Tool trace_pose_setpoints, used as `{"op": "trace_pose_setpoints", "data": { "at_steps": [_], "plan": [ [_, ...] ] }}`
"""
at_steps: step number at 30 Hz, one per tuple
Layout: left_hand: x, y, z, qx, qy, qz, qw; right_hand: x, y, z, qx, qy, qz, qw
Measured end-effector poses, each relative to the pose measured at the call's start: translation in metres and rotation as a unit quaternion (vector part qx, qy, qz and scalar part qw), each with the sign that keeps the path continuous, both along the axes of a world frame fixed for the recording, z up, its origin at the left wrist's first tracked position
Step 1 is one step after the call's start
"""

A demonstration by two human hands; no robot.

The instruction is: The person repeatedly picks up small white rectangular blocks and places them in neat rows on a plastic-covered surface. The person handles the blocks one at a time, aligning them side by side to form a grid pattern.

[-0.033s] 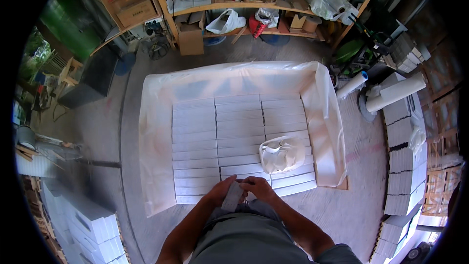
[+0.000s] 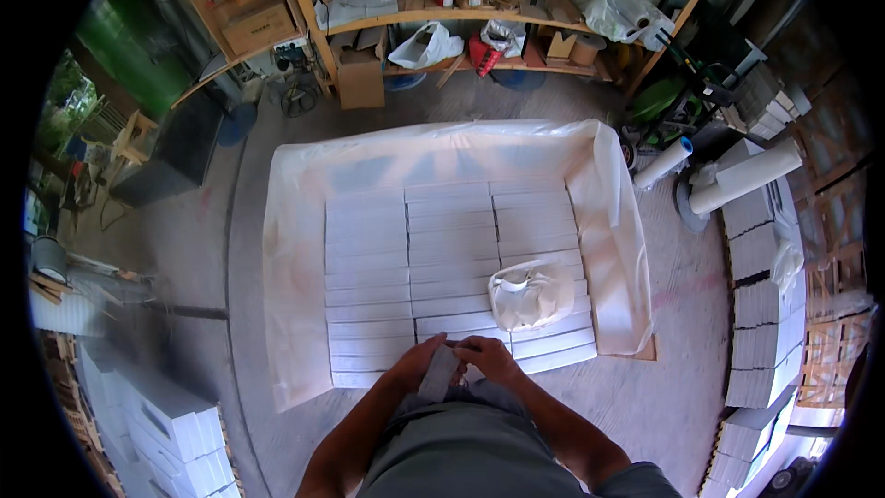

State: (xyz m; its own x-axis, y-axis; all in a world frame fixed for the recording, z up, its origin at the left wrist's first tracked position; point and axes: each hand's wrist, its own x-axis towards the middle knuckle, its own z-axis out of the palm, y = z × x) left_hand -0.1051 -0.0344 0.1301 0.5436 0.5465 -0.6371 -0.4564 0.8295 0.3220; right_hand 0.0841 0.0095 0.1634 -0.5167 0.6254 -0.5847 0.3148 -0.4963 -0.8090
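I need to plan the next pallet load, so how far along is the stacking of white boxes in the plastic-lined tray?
Done: three columns of flat white boxes fill most of the layer inside the plastic liner. In hand: the left hand and right hand hold a grey strip at the near edge. Left: a crumpled white bag lies on the boxes; white stacks stand at the right.

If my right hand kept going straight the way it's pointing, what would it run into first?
The right hand points left, toward the left hand. It would first meet the grey strip both hands hold, then the left hand, though depth is hard to judge.
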Motion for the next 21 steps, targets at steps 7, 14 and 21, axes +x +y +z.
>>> {"op": "trace_pose_setpoints", "data": {
  "at_steps": [7, 14, 21],
  "plan": [
    [0.007, -0.003, 0.019, 0.017, 0.040, -0.023, 0.999, 0.005, -0.011, 0.005, -0.004, 0.020, 0.019, 1.000],
    [0.010, -0.007, 0.030, 0.009, 0.019, -0.017, 1.000, 0.010, -0.012, 0.004, 0.036, -0.041, 0.030, 0.998],
    [0.009, -0.011, 0.027, 0.048, 0.025, -0.011, 0.998, 0.008, -0.025, 0.001, 0.183, -0.063, -0.019, 0.981]
  ]
}}
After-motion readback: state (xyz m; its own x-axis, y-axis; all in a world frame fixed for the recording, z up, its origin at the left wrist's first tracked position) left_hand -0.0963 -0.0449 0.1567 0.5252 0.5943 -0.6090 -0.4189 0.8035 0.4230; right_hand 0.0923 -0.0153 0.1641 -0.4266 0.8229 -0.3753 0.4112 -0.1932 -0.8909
